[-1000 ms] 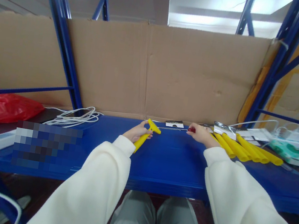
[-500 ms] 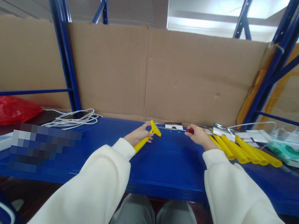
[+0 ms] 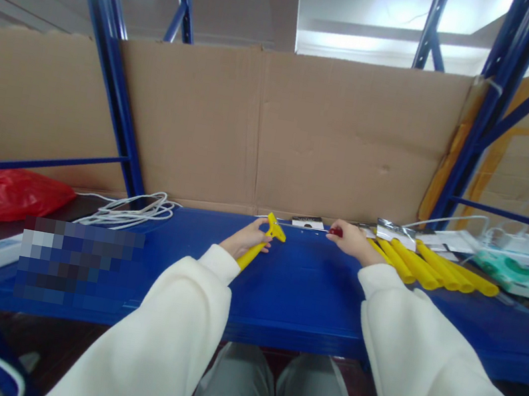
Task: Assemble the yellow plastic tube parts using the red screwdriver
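Nearest is the long end of the yellow tool (image 3: 249,258), over the blue table (image 3: 298,298); the left hand (image 3: 243,238) is curled around it, and its wide head (image 3: 277,230) pokes out past the hand. It looks light, hard and a bit slippery, so just under the head seems the best place to hold. A little farther, the right hand (image 3: 352,241) pinches a red handle (image 3: 336,232); its thin metal rod (image 3: 307,229) points toward the tool.

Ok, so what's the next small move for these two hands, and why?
I'd probably ease the thin metal shaft gently toward the T-shaped yellow tool: the right hand pinches the shaft's red handle and points the shaft at the tool, the left hand holds the tool, and I can't tell whether they touch.
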The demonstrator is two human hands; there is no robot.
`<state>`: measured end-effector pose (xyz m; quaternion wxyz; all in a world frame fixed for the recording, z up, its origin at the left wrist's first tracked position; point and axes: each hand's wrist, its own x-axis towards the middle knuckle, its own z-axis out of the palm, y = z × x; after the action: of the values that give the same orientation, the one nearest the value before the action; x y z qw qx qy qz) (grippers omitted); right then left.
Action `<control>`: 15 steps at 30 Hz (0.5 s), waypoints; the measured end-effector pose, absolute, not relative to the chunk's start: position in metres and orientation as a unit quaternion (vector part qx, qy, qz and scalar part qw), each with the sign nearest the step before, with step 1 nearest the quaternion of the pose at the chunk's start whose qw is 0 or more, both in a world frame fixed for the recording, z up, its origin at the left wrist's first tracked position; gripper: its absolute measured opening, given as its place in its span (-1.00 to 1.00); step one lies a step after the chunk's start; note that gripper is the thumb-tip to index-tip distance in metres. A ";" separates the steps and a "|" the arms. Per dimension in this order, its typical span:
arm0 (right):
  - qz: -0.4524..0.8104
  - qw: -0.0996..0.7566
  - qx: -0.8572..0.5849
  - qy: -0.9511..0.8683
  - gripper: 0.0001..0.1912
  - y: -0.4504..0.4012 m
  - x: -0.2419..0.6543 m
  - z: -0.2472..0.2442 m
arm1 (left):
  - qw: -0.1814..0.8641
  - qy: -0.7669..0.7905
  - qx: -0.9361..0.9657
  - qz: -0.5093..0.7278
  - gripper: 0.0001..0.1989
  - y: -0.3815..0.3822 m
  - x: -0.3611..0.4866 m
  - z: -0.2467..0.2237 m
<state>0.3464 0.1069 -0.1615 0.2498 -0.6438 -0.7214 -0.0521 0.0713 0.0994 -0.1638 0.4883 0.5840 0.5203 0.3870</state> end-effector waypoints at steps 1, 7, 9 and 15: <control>-0.051 0.249 -0.645 -0.721 -0.84 0.107 0.346 -0.161 | 0.487 0.521 0.584 0.387 -0.36 0.098 0.072 -0.163; -0.045 0.234 -0.656 -0.716 -0.83 0.102 0.343 -0.159 | 0.483 0.527 0.583 0.386 -0.39 0.094 0.074 -0.160; -0.047 0.229 -0.658 -0.715 -0.84 0.101 0.343 -0.158 | 0.481 0.528 0.584 0.385 -0.39 0.094 0.074 -0.160; -0.040 0.217 -0.666 -0.713 -0.83 0.101 0.341 -0.158 | 0.488 0.522 0.582 0.386 -0.37 0.093 0.075 -0.160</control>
<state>0.3412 0.1007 -0.1579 0.2175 -0.6656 -0.7127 -0.0400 0.0747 0.0931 -0.1599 0.4884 0.5824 0.5224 0.3864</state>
